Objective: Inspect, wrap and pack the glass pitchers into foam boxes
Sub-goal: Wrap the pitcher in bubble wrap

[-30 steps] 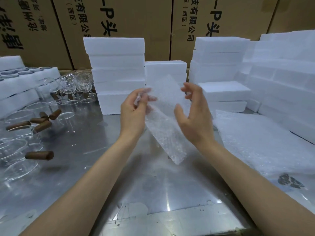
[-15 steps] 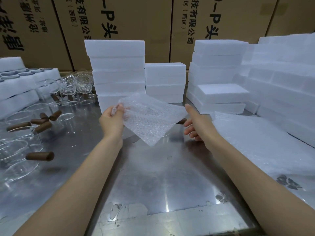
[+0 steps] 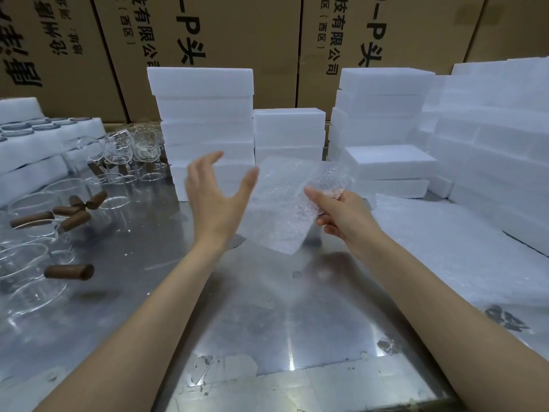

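Right hand (image 3: 341, 215) is pinching limp, light bubble wrap (image 3: 279, 215); left hand (image 3: 217, 200) is hovering spread, empty. Glass pitchers (image 3: 32, 221) far left: fragile, slick, probably best gripped by wooden handles.

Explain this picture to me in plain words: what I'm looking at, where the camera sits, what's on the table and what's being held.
No machine here: a person's two bare arms, filmed by a camera worn on the head, looking forward and down. The right hand pinches a clear bubble-wrap sheet above the shiny metal table. The left hand is open, holding nothing. At left lie clear glass pitchers with brown wooden handles. Behind stand stacks of white foam boxes, with brown cardboard cartons beyond. More white bubble wrap lies at right.
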Tool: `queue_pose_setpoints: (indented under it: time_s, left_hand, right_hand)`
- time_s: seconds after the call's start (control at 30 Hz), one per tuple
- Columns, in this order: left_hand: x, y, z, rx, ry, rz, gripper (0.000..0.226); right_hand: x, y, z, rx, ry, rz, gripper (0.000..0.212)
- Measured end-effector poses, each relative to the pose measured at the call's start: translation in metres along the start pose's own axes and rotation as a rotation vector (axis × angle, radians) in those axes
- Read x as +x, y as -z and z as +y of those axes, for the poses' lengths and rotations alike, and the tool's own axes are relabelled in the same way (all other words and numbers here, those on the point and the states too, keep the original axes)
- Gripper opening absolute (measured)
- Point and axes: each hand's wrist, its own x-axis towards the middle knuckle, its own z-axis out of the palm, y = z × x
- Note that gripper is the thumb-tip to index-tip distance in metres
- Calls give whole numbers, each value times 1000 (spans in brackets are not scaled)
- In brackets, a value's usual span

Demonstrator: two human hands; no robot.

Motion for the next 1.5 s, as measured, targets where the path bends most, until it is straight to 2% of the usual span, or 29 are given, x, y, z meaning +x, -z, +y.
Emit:
queue_pose_setpoints:
  time_s: [0.13,0.27,0.47,0.63,0.77,0.87,1.0,1.17,1.23,1.3,1.5]
  left_hand:
    - [-22,-6,24,-15,-364,-300,67]
    - [-31,-16,27,115,-503,-418,62]
    - [-27,-14,18,168,-411,-365,40]
    - [-17,-9,9,271,-354,-187,32]
    - [-6,-3,1,172,-148,-13,13]
    - [-3,-3,-3,76,1,47,9]
    - [-3,-4,-5,69,25,25,15]
    - [-6,-5,-6,133,-23,-44,25]
    - [-8,-6,-9,156,-49,-60,27]
    - [-7,-6,-11,161,-51,-59,23]
    - [-8,-5,-12,215,-74,-119,4]
  right_hand:
    - [-4,-5,0,-67,76,72,35]
    - [-5,-10,-2,-74,101,73,47]
    - [-7,-11,0,-60,89,15,45]
    - [-4,-8,-3,-15,20,75,47]
    - [-1,-3,-3,0,115,181,54]
    - [5,1,2,-130,78,240,46]
    - [6,-3,11,-493,39,88,42]
    - [8,-9,16,-548,75,-66,29]
    - [9,-7,14,-461,60,-56,27]
    - [10,-2,10,-246,24,-9,28]
    - [10,19,-9,294,35,272,44]
